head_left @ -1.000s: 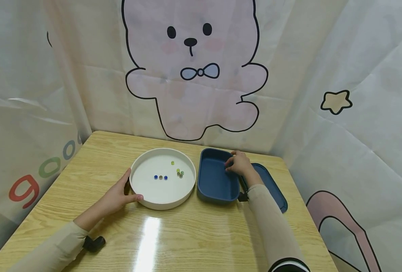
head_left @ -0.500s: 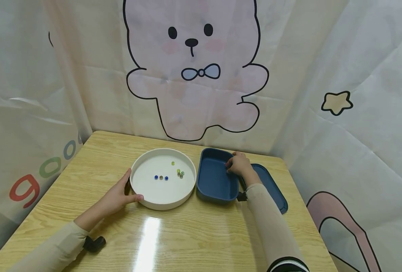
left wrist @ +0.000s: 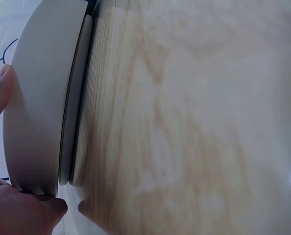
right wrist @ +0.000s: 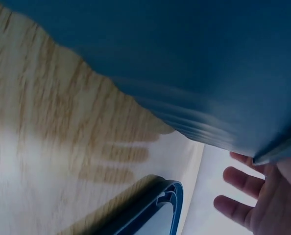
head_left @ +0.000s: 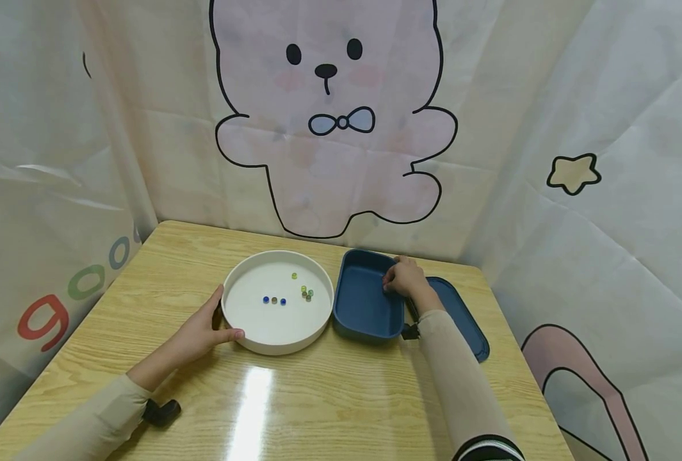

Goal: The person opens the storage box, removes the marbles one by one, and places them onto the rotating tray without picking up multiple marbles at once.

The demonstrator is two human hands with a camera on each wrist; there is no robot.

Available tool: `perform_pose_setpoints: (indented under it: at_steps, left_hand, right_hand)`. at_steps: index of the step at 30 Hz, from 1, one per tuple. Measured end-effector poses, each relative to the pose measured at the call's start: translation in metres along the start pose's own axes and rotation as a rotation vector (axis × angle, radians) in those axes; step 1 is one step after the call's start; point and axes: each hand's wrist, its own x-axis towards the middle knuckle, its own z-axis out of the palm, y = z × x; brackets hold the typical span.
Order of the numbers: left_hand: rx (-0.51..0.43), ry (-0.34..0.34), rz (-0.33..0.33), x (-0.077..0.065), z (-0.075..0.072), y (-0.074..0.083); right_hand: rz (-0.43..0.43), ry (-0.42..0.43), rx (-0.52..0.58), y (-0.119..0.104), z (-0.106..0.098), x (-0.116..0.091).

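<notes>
My left hand (head_left: 200, 330) holds the left side of a round white tray (head_left: 277, 342), with the thumb at its front rim. In the left wrist view the tray's wall (left wrist: 40, 103) stands between thumb and fingers. On the tray lie several small glassy beads (head_left: 274, 300), some blue, others yellow, green or brownish. To the right sits a deep blue rectangular box (head_left: 369, 314), its visible inside bare. My right hand (head_left: 408, 278) grips the box's right wall, thumb inside; the right wrist view shows the other fingers (right wrist: 243, 182) spread along its outside.
Right of the box, partly behind my right forearm, a flat dark blue lid (head_left: 462, 320) lies on the wooden table (head_left: 317, 403). Printed cloth (head_left: 341, 186) hangs along the table's back and sides.
The blue box has shifted very slightly left, closer to the tray, with my right hand on it. My left hand, the tray and the beads stay put.
</notes>
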Motion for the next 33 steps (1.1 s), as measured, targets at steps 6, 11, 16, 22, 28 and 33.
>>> perform_pose_setpoints:
  at_steps: [6, 11, 16, 22, 28, 33]
  left_hand:
    - [-0.011, -0.007, 0.003, 0.000, 0.000, 0.000]
    - [-0.005, -0.012, -0.006, -0.001, -0.001, 0.001]
    - [0.009, -0.011, -0.012, -0.001, -0.001, 0.001]
    - [0.009, -0.011, -0.013, -0.001, -0.001, 0.000]
    - [0.002, -0.015, -0.010, -0.002, 0.000, 0.001]
    - [0.009, -0.013, -0.010, -0.002, -0.001, 0.002]
  right_hand:
    - [-0.074, 0.079, 0.097, 0.006, -0.007, -0.005]
    - [-0.106, 0.121, 0.212, 0.012, -0.014, -0.010]
    - [-0.114, 0.141, 0.353, 0.015, -0.021, -0.015]
    - [-0.137, 0.150, 0.449, 0.017, -0.028, -0.019]
    - [-0.128, 0.152, 0.501, 0.015, -0.035, -0.020]
    - [-0.148, 0.165, 0.557, 0.008, -0.042, -0.021]
